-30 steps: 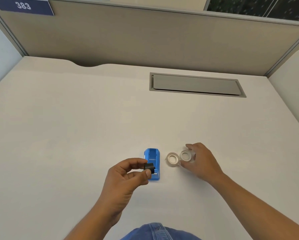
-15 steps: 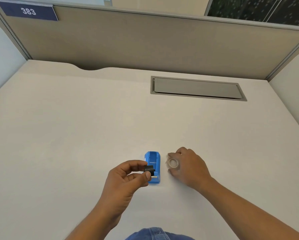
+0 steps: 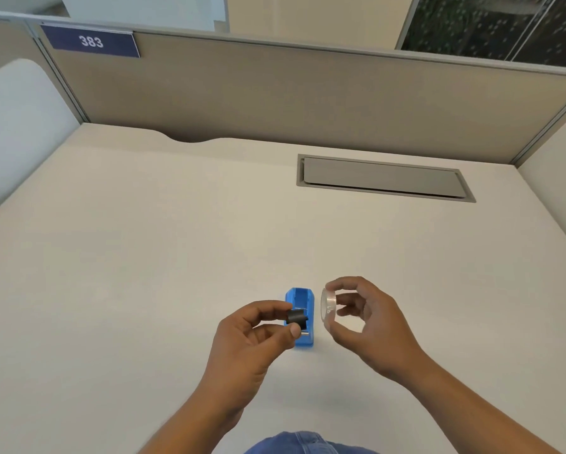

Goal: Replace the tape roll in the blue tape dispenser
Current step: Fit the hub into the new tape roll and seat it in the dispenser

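Blue plastic tape dispenser [image 3: 299, 317], one only, sits on the pale desk top [image 3: 144, 273] between the two hands, its long side running away from the viewer; its near part is partly covered by the left thumb and by what that hand carries. Nearest the viewer, a patch of blue denim [image 3: 303, 444] is cut off by the bottom edge. Two bare forearms rise from there. The left hand [image 3: 252, 339] pinches one small black cylindrical spool core [image 3: 296, 316] between thumb and forefinger, held just above the dispenser; whether it touches the dispenser cannot be told. The right hand [image 3: 370, 326] grips one clear tape roll [image 3: 328, 304] by its rim between thumb and fingertips, lifted off the desk, turned on edge and just beside the dispenser's right side. The roll is transparent, so its thickness is hard to make out. Only one roll is in view. Farther back, one grey rectangular cable flap [image 3: 383, 177] is set flush in the desk. Beyond it stands one beige partition wall [image 3: 308, 99], bearing one dark blue label reading 383 [image 3: 91, 41]. White rounded side panels at the left and right are cut off by the frame edges.
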`<action>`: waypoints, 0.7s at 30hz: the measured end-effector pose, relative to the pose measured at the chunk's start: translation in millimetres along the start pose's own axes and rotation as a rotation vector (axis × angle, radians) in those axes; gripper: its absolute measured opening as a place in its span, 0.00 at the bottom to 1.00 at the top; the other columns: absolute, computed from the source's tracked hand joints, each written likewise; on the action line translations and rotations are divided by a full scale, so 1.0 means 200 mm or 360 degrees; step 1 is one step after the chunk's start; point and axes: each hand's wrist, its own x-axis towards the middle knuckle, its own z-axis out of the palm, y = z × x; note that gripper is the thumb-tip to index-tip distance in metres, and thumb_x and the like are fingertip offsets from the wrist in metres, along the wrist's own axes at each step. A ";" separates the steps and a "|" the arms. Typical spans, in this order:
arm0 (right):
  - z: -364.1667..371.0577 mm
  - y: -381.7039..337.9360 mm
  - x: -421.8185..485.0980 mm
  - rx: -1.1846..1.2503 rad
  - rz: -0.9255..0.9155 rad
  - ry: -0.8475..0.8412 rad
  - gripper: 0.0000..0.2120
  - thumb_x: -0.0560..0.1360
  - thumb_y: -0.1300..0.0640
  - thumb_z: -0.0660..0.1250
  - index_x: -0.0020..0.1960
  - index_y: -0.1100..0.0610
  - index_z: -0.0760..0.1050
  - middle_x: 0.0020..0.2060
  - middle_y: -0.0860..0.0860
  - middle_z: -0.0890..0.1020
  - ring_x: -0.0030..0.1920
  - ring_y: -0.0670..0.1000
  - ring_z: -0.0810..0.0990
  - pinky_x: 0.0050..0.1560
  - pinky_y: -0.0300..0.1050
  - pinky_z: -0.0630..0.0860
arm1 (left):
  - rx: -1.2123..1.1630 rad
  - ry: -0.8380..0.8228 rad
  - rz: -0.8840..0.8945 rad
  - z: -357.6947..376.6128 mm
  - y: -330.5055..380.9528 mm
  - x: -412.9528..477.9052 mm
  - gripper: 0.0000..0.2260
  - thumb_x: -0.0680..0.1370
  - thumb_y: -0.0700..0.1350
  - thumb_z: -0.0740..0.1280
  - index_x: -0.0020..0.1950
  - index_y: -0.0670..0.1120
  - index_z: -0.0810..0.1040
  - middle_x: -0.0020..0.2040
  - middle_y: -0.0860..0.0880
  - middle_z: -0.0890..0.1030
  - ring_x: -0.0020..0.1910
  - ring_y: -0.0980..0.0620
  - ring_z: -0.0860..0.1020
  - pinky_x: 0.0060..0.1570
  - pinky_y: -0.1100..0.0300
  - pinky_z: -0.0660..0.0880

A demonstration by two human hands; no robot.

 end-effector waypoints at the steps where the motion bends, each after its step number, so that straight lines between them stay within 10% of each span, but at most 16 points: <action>1: 0.00 -0.02 -0.02 0.0038 -0.0019 -0.0006 0.17 0.69 0.65 0.74 0.53 0.48 0.78 0.51 0.44 0.83 0.50 0.48 0.82 0.50 0.37 0.77 | -0.0002 -0.0009 0.0010 0.00 0.00 -0.01 0.10 0.71 0.36 0.75 0.49 0.48 0.83 0.42 0.45 0.87 0.39 0.50 0.83 0.56 0.50 0.76; 21: 0.04 -0.16 -0.18 0.0039 -0.0233 -0.0180 0.18 0.69 0.63 0.76 0.54 0.48 0.80 0.52 0.45 0.81 0.54 0.53 0.81 0.52 0.43 0.78 | 0.0178 -0.0113 0.0142 0.00 -0.02 -0.07 0.12 0.70 0.37 0.77 0.50 0.51 0.85 0.44 0.48 0.87 0.43 0.49 0.84 0.45 0.59 0.79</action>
